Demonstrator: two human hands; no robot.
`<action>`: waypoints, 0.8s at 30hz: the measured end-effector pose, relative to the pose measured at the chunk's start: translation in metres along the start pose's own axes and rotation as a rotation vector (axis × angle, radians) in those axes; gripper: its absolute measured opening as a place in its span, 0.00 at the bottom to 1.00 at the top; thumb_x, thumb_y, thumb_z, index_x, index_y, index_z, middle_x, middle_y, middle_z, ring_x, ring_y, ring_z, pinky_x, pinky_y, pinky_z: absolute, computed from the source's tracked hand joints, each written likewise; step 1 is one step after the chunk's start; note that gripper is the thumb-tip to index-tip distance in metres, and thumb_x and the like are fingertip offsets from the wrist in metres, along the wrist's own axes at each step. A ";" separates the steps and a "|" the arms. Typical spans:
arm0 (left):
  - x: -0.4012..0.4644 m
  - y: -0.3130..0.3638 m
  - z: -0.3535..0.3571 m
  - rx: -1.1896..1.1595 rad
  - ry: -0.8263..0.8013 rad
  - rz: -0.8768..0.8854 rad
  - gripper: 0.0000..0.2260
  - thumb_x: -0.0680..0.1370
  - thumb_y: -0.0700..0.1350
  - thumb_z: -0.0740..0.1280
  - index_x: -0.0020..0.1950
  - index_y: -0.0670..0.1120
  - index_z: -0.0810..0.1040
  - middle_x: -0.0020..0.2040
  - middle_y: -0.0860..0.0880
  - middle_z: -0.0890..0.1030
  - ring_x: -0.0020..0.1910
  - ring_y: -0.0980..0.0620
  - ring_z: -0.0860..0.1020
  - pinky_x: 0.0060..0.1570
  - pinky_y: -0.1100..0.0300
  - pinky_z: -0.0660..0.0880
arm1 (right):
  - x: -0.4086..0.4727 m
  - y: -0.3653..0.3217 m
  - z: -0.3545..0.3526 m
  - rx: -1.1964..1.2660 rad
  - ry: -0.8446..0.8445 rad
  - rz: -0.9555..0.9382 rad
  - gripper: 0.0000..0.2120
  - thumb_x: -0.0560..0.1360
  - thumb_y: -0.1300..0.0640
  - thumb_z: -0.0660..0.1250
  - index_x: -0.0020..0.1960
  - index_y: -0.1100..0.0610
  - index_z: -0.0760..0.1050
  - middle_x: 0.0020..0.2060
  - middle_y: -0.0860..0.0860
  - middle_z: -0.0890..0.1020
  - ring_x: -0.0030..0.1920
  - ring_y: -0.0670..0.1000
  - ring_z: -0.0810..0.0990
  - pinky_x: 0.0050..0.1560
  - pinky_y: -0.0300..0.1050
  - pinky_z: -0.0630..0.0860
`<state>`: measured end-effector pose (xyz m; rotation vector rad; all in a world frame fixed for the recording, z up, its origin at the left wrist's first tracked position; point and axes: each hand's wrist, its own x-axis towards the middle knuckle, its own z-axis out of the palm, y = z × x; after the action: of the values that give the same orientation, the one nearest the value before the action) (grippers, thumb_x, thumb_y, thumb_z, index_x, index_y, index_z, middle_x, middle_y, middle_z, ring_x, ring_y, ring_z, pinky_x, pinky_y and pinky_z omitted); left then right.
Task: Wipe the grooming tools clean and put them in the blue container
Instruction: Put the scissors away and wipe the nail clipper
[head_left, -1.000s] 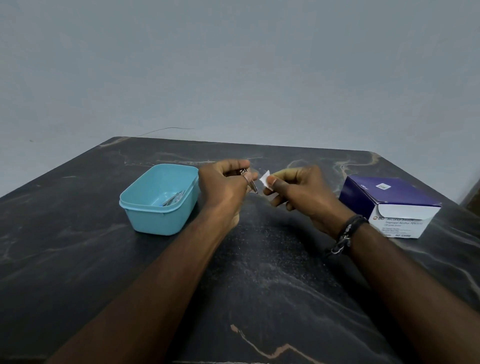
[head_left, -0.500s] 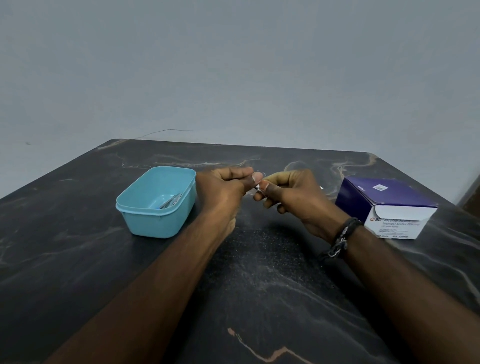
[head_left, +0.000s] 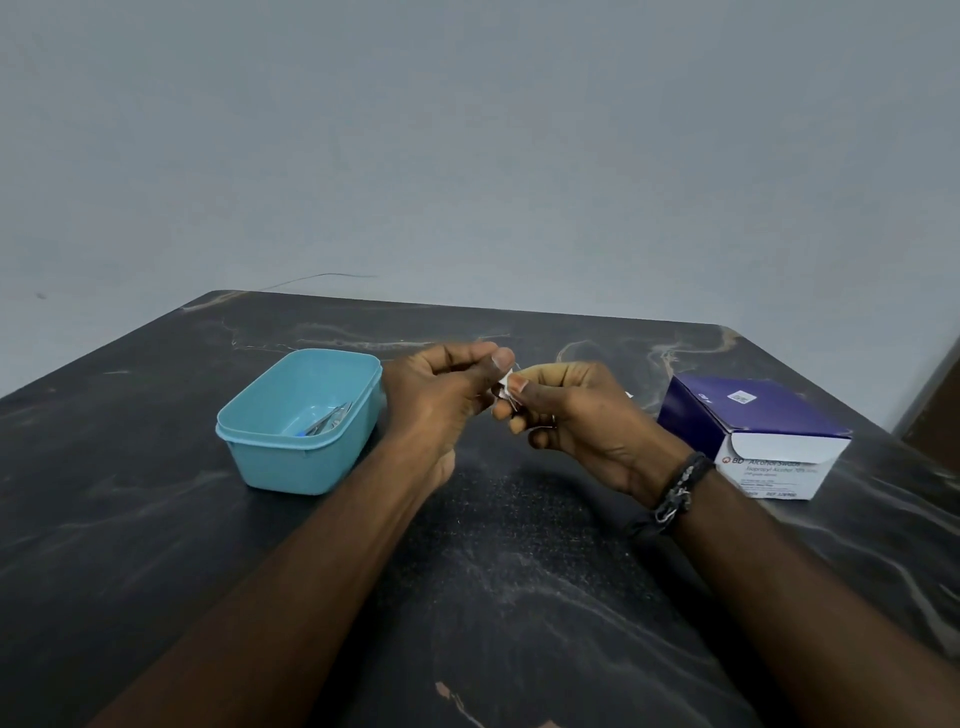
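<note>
My left hand (head_left: 441, 387) and my right hand (head_left: 571, 415) meet above the middle of the dark table. The left hand grips a small metal grooming tool, now almost wholly hidden behind its thumb and fingers. The right hand pinches a small white wipe (head_left: 505, 388) against the tool between thumb and forefinger. The blue container (head_left: 296, 452) stands just left of my left hand, open, with thin metal tools (head_left: 328, 420) lying in its bottom.
A purple and white box of alcohol swabs (head_left: 758, 439) sits to the right of my right hand, its flap open. The dark marble-patterned table (head_left: 493, 597) ends at a grey wall behind. A dark bracelet (head_left: 675, 491) circles my right wrist.
The hands were slightly apart with the tool and wipe showing; they have come together, and the wipe is now pressed on the tool between them.
</note>
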<state>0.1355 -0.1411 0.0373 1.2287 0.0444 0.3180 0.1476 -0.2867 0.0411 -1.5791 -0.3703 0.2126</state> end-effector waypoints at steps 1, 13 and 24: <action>0.000 0.000 0.000 -0.008 -0.016 -0.004 0.07 0.67 0.39 0.77 0.43 0.43 0.83 0.38 0.47 0.86 0.38 0.51 0.84 0.37 0.61 0.81 | 0.000 0.000 0.000 0.026 -0.006 0.005 0.08 0.78 0.59 0.66 0.48 0.64 0.80 0.37 0.55 0.84 0.33 0.47 0.77 0.30 0.36 0.70; -0.001 0.003 0.001 -0.051 -0.017 0.027 0.07 0.69 0.40 0.76 0.44 0.44 0.83 0.35 0.50 0.85 0.35 0.55 0.84 0.37 0.60 0.81 | -0.004 -0.005 0.001 0.036 -0.045 0.023 0.09 0.78 0.60 0.66 0.51 0.67 0.79 0.37 0.54 0.83 0.32 0.46 0.77 0.30 0.36 0.71; -0.003 0.005 0.004 -0.125 -0.019 -0.006 0.03 0.72 0.40 0.74 0.44 0.44 0.82 0.33 0.50 0.84 0.35 0.52 0.82 0.37 0.58 0.82 | -0.004 -0.006 0.002 0.084 -0.118 0.014 0.08 0.78 0.58 0.65 0.47 0.63 0.78 0.35 0.53 0.80 0.32 0.46 0.75 0.30 0.35 0.71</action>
<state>0.1322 -0.1441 0.0432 1.1072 0.0119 0.2991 0.1427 -0.2861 0.0464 -1.4901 -0.4367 0.3295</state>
